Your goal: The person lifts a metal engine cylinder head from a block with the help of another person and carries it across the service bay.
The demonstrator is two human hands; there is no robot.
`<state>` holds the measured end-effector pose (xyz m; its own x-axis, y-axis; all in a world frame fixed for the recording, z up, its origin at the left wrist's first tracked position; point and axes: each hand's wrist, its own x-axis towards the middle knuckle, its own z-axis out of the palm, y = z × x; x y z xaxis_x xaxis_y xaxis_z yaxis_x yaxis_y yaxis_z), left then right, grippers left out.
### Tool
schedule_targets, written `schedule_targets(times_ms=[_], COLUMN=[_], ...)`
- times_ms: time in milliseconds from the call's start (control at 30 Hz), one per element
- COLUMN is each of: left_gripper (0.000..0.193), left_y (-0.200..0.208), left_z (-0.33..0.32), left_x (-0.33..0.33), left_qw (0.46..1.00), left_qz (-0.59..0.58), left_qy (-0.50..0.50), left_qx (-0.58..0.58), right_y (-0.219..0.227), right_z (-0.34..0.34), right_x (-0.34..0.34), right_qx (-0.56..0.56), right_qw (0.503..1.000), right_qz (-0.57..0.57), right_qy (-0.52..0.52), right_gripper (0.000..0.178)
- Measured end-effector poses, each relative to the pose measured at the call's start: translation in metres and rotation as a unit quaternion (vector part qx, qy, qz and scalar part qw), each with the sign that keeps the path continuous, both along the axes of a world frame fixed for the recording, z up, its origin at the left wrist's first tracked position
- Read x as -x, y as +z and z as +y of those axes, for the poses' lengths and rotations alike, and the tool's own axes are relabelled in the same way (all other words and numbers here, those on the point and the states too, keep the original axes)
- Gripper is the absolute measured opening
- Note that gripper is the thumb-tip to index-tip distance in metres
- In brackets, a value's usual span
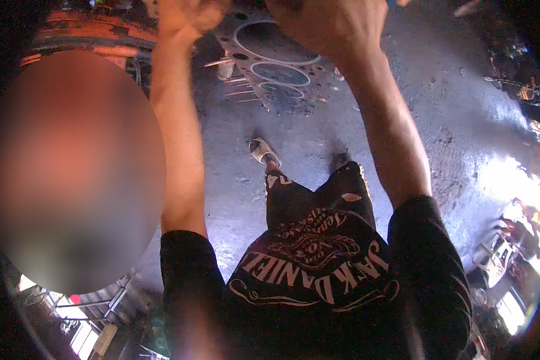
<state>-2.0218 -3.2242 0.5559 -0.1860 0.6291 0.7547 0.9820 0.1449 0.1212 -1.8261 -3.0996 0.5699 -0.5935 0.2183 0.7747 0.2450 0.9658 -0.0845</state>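
Observation:
A large metal engine block with a row of round cylinder bores stands in front of me at the top centre. Several thin studs or rods stick out from its left side. My left hand is raised at the upper edge, beside the block's left end, and looks smeared. Over the right part of the nearest large bore reaches my right hand, with its back toward me. The picture's upper edge cuts off most of the fingers of both hands, so whatever they hold or touch is hidden.
Orange-red machinery fills the upper left. A blurred oval hides much of the left side. My sandalled foot stands on the grey floor below the block. A white chair-like frame and clutter line the right edge.

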Motion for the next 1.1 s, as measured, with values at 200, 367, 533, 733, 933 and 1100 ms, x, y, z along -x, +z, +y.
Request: schedule_targets(times_ms=[200, 367, 533, 733, 933, 1100], left_gripper=[0.044, 0.055, 0.062, 0.064, 0.068, 0.071], left_y=[0.015, 0.029, 0.028, 0.018, -0.003, -0.009], left_z=[0.087, 0.127, 0.11, 0.026, -0.118, -0.171], left_x=[-0.157, -0.245, -0.258, -0.233, -0.191, -0.143], left_qw=[0.999, 0.996, 0.995, 0.993, 0.992, 0.998], left_qz=[0.041, 0.075, 0.06, 0.073, -0.013, -0.019], left_qy=[-0.024, 0.031, 0.04, 0.094, 0.107, 0.044], left_qx=[0.015, 0.046, 0.063, 0.008, -0.059, -0.048], right_y=[-0.017, -0.01, -0.016, 0.003, 0.007, 0.014], right_z=[0.074, 0.138, 0.157, 0.107, -0.042, -0.113], right_x=[-0.138, -0.202, -0.197, -0.147, -0.084, -0.075], right_qx=[-0.002, 0.047, 0.075, 0.016, -0.035, -0.022], right_qw=[0.998, 0.997, 0.993, 0.98, 0.979, 0.988], right_qz=[0.026, 0.066, 0.024, -0.002, -0.021, -0.046], right_qy=[-0.054, 0.021, 0.082, 0.198, 0.202, 0.145], right_gripper=[0.039, 0.043, 0.054, 0.067, 0.063, 0.053])
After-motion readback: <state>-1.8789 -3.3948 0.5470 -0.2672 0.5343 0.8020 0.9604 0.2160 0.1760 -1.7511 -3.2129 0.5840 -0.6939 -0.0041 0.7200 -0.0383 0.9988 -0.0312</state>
